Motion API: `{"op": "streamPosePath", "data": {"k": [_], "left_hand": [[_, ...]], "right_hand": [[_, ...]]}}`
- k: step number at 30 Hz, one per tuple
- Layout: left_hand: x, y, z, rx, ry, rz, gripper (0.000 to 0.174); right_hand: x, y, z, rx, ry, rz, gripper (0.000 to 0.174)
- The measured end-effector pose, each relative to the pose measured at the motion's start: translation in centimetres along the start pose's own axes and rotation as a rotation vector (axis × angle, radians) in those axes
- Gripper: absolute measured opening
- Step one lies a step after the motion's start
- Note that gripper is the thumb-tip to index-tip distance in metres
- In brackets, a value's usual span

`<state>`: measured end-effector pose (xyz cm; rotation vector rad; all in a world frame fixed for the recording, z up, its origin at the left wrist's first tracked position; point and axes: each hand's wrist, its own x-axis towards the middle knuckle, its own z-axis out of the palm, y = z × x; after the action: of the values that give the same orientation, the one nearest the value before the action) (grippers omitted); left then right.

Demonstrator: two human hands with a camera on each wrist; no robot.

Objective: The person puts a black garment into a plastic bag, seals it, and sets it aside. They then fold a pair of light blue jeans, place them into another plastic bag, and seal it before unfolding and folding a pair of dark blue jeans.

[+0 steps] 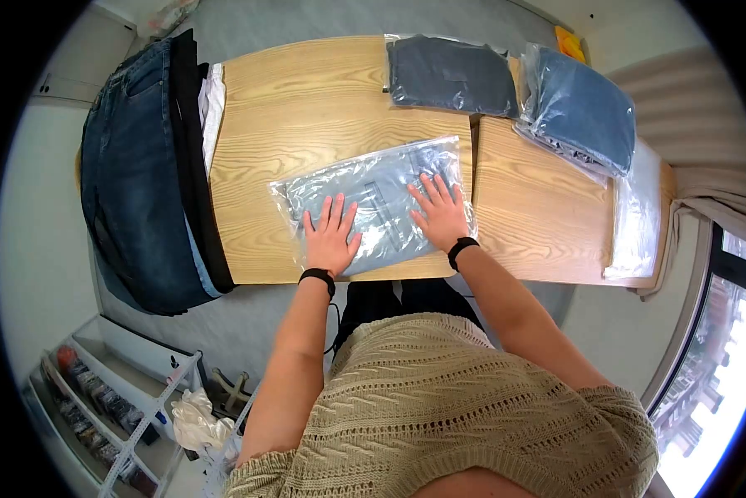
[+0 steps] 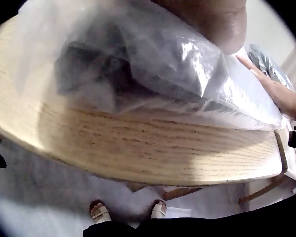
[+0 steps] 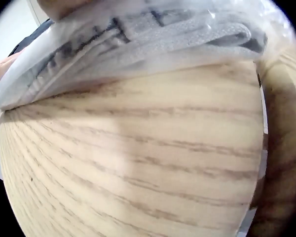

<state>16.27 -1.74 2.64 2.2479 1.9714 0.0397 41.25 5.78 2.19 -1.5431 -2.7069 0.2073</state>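
A clear plastic bag (image 1: 381, 217) with a folded light blue-grey garment inside lies flat and slightly turned near the table's front edge. My left hand (image 1: 331, 239) rests on its left part with the fingers spread, and my right hand (image 1: 441, 217) lies on its right part, also with spread fingers. Folded cloth (image 3: 187, 37) shows through the plastic in the right wrist view. In the left wrist view the bag (image 2: 187, 74) sits on the wood, with my right hand (image 2: 276, 91) at its far end.
Jeans and dark garments (image 1: 136, 183) are piled at the table's left end. A bagged dark garment (image 1: 452, 76) and a bagged blue one (image 1: 584, 108) lie at the back right. Clear plastic bags (image 1: 637, 220) lie at the right edge. A gap divides the wooden tabletop (image 1: 539, 203).
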Motion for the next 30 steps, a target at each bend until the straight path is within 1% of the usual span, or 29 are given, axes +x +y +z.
{"op": "streamPosePath", "data": {"k": [3, 8, 11, 14, 16, 18, 19, 20, 22, 23, 25, 26, 28, 29, 30], "left_hand": [[0.3, -0.2, 0.5, -0.014, -0.004, -0.002, 0.061], [0.4, -0.3, 0.3, -0.05, -0.059, -0.008, 0.062], [0.5, -0.4, 0.6, -0.045, -0.002, 0.015, 0.063], [0.5, -0.2, 0.2, -0.037, -0.008, 0.006, 0.062], [-0.1, -0.2, -0.1, -0.039, 0.007, 0.022, 0.061], [0.2, -0.5, -0.1, -0.057, -0.002, 0.031, 0.059], [0.1, -0.7, -0.5, -0.102, -0.031, 0.038, 0.056], [-0.4, -0.7, -1.0, -0.163, -0.008, 0.031, 0.052], [-2.2, -1.2, -1.6, -0.013, -0.001, 0.137, 0.049], [-3.7, -1.6, -1.1, -0.004, 0.005, 0.14, 0.049], [-6.6, -1.8, 0.0, -0.507, -0.024, 0.134, 0.048], [-8.1, -1.3, -0.1, -0.448, 0.012, 0.103, 0.051], [-9.4, -0.4, -0.7, -0.201, -0.062, 0.035, 0.055], [-9.6, -0.3, -0.5, -0.173, -0.06, 0.029, 0.059], [-9.3, -0.3, 0.0, -0.173, -0.061, 0.034, 0.059]], "right_hand": [[0.3, 0.1, 0.6, 0.048, 0.036, 0.001, 0.051], [0.5, 0.2, 0.6, 0.055, -0.015, 0.017, 0.051], [0.5, 0.3, 0.8, 0.065, 0.006, 0.017, 0.051], [0.5, 0.5, 1.0, 0.075, 0.012, -0.005, 0.051], [0.0, 0.6, 0.6, 0.095, 0.016, -0.009, 0.054], [0.3, 1.3, -0.9, 0.275, -0.116, -0.044, 0.059], [0.1, 1.6, -2.0, 0.354, -0.189, -0.043, 0.059], [-0.5, 1.9, -2.7, 0.453, -0.203, -0.043, 0.055], [-2.1, 2.5, -3.6, 0.603, -0.147, -0.172, 0.053], [-3.2, 2.7, -3.8, 0.542, -0.184, -0.206, 0.053], [-5.6, 2.9, -3.7, 0.426, -0.267, -0.234, 0.057], [-6.5, 2.6, -3.8, 0.42, -0.254, -0.229, 0.057], [-7.7, 2.0, -3.9, 0.163, -0.209, -0.163, 0.061], [-7.9, 1.8, -3.1, 0.148, -0.176, -0.138, 0.066], [-7.8, 1.5, -2.3, 0.148, -0.175, -0.133, 0.066]]}}
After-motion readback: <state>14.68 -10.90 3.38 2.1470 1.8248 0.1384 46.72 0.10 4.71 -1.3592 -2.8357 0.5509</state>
